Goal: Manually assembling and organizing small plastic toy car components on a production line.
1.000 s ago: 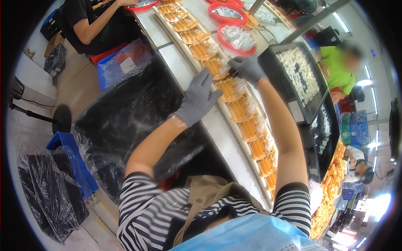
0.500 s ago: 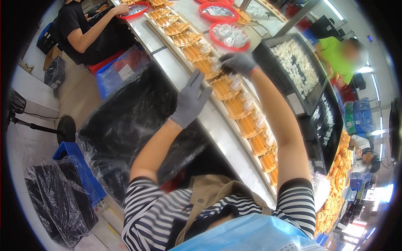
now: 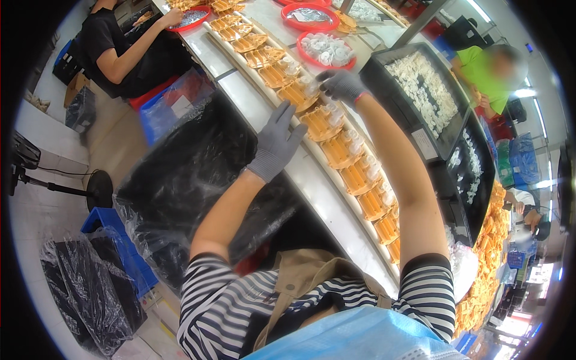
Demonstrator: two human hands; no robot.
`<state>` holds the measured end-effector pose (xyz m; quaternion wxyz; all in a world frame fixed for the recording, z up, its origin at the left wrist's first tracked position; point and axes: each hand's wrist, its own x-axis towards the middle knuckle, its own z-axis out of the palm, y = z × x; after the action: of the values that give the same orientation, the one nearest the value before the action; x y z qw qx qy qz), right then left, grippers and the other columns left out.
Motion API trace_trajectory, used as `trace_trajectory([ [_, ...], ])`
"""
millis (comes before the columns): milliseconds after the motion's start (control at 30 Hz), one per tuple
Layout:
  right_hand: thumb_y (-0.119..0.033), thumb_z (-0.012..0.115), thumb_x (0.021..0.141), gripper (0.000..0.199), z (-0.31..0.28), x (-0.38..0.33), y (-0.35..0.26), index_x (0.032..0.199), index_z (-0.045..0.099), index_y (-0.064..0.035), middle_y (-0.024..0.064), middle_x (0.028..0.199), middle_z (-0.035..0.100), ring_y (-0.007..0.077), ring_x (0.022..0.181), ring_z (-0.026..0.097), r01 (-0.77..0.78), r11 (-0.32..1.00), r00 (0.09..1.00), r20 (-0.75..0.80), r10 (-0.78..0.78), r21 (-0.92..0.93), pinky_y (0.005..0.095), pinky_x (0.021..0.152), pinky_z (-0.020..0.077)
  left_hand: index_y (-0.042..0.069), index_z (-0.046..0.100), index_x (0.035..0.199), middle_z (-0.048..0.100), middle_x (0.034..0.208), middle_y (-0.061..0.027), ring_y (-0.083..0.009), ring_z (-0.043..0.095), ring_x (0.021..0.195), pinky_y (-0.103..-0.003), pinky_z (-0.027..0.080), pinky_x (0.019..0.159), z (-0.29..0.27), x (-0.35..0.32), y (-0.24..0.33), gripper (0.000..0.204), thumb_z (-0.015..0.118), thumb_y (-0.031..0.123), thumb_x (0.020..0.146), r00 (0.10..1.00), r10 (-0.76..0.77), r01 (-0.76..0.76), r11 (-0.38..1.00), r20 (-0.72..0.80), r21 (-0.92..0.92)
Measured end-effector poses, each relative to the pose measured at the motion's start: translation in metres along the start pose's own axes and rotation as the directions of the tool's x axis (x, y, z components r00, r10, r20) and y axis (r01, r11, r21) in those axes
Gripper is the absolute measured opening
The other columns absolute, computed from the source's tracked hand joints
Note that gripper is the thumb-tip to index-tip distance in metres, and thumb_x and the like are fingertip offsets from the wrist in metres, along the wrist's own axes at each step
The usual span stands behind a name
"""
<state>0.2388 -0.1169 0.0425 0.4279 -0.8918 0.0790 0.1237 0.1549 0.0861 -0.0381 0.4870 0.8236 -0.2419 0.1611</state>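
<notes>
A long row of orange plastic housings lies in a pale rail on the white table, and many carry clear-white round parts on their right side. My left hand, in a grey glove, is open, its fingers stretched out at the row's near-left edge beside a housing. Over the row's right side is my right hand, also gloved in grey. Its fingers are bent and closed; whatever they may hold is hidden. Just beyond it stands a red bowl of white round parts.
A black bin of white parts stands to the right, with a heap of orange pieces nearer me. Black plastic sheeting covers something at left. One person sits at the far left; another in green is at right.
My right hand has risen off a housing and shifted slightly right and away, uncovering white parts there. My left hand stays almost in place.
</notes>
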Motion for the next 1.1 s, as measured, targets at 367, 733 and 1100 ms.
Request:
trace_trajectory([
  [367,-0.014,0.056,0.078,0.033,-0.018,-0.024,0.024,0.109,0.066,-0.0075,0.0155,0.104,0.066,0.0263,0.094,0.064,0.167,0.897,0.957,-0.151,-0.247,-0.408,0.0320,0.085,0.0476,-0.003,0.051,0.122,0.047,0.130,-0.0242,-0.0390,0.050,0.115,-0.040,0.042,0.096,-0.014,0.013,-0.010,0.049,0.063,0.028,0.086,0.984,0.075,-0.075,0.997,-0.159,0.004],
  [733,-0.011,0.060,0.089,0.027,-0.054,-0.240,0.073,0.114,0.062,-0.0014,0.0046,0.102,0.063,0.0108,0.093,0.056,0.086,0.996,0.914,-0.399,-0.074,0.011,0.0241,0.084,0.0451,0.005,0.042,0.134,0.042,0.136,-0.0190,-0.0351,0.036,0.127,-0.054,0.027,0.102,0.026,0.085,-0.064,0.076,0.042,0.065,0.086,0.982,0.122,-0.187,0.719,0.144,0.669],
  [1100,-0.016,0.054,0.092,0.028,-0.017,-0.511,0.201,0.115,0.061,-0.0006,0.0048,0.098,0.064,0.0103,0.087,0.057,0.025,0.893,0.296,-0.857,0.422,0.449,0.0239,0.080,0.0462,0.001,0.051,0.123,0.048,0.128,-0.0242,-0.0403,0.045,0.119,-0.046,0.037,0.099,0.025,0.090,-0.094,0.052,0.050,0.043,0.093,0.893,0.364,-0.449,0.684,0.265,0.574],
])
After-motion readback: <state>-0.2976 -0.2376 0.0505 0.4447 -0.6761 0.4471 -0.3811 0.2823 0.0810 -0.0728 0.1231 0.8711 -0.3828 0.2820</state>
